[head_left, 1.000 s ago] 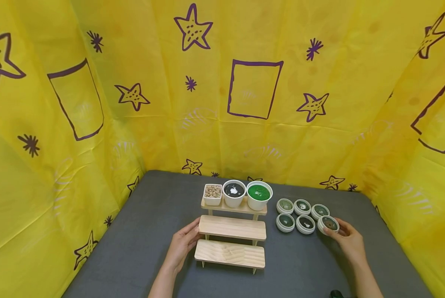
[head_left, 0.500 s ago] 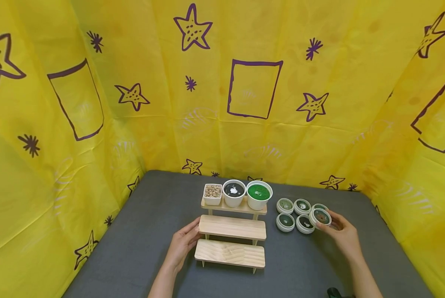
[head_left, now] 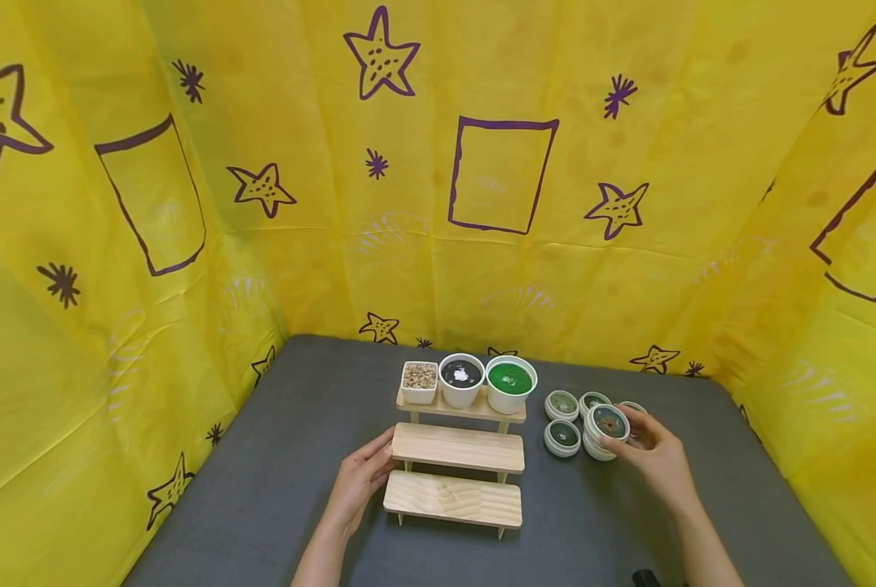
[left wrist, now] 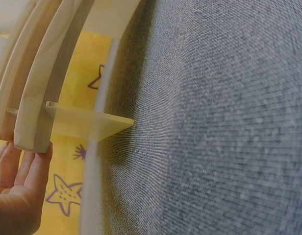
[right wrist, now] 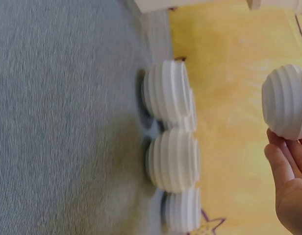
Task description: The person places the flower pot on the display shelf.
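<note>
My right hand (head_left: 661,465) pinches a small white ribbed pot (head_left: 609,424) with a dark filling and a brownish spot. It hangs above the table, over one of several similar pots (head_left: 562,439) grouped right of the stand. The right wrist view shows the held pot (right wrist: 283,103) raised apart from the standing ones (right wrist: 173,161). My left hand (head_left: 360,481) holds the left end of the middle step of a three-tier wooden stand (head_left: 458,448). In the left wrist view, the fingertips (left wrist: 40,164) touch the end of a stand board (left wrist: 38,107).
On the stand's top step sit a square white cup of tan pebbles (head_left: 419,377), a round cup with black filling (head_left: 461,379) and one with green filling (head_left: 509,379). A dark object (head_left: 644,578) lies at the front edge. Yellow cloth (head_left: 408,269) surrounds the grey table (head_left: 261,489).
My right hand has lifted the brown-spotted pot from the right end of the front row and carried it left, over the neighbouring pot. The left hand and the stand have not moved.
</note>
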The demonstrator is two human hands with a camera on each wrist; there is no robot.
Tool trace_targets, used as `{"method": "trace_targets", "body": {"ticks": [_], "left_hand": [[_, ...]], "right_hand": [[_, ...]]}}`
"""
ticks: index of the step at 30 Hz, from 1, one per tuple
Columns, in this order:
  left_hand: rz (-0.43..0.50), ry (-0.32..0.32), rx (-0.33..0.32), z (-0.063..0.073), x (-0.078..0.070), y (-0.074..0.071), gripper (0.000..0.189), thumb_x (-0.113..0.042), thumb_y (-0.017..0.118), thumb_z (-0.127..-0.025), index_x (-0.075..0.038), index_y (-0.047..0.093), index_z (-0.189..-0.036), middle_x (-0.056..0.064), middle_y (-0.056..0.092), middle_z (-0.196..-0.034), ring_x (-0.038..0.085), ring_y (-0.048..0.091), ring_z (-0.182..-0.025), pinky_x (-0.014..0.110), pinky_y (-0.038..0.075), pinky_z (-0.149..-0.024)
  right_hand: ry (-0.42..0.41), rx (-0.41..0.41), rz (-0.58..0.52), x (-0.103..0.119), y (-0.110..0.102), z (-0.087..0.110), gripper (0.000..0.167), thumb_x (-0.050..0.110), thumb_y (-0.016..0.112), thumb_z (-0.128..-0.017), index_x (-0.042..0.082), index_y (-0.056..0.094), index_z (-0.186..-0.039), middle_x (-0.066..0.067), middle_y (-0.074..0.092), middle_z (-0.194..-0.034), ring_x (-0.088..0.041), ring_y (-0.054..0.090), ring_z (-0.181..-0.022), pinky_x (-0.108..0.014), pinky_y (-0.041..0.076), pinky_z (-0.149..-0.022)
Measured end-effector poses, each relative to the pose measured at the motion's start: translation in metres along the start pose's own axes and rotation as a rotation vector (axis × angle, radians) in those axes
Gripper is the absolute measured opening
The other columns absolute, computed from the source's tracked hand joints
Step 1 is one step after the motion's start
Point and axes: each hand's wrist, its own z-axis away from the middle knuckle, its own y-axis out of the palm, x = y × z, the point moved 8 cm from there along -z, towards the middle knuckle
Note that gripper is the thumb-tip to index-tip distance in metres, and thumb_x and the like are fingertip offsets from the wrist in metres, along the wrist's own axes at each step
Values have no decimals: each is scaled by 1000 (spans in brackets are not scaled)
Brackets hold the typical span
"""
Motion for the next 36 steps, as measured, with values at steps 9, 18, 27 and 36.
{"method": "trace_targets", "body": {"ticks": [9,18,27,36], "left_hand": [[1,2,5,-1,1,0,52,-30,56,-100,-9,47,-147,20,57,-141,26,62,-121,51,45,-107],[-6,-5,-2,0,1,0,51,-30,56,-100,-10,48,-147,19,59,-139,25,63,-121,51,45,-107],[-7,-5,-1,0,1,0,52,-31,56,-100,-10,48,-147,19,59,-140,25,63,-121,51,46,-107],[-7,-6,3,-1,1,0,52,-30,56,-100,-10,48,-147,19,58,-141,27,61,-123,53,44,-108]], "right_hand": [[-33,63,-68,21,20,10,61,9,81,-81,-3,55,-135,31,61,-107,16,59,-101,-4,48,-85],[-80,88,-74,31,32,15,60,7,81,-79,-2,57,-133,29,62,-107,14,60,-101,-5,49,-85],[-128,132,-77,42,48,21,59,7,83,-77,-1,59,-130,29,63,-110,14,60,-104,-5,48,-87],[-178,169,-99,52,64,27,60,5,85,-73,0,61,-128,21,66,-112,9,62,-102,-10,51,-88]]}}
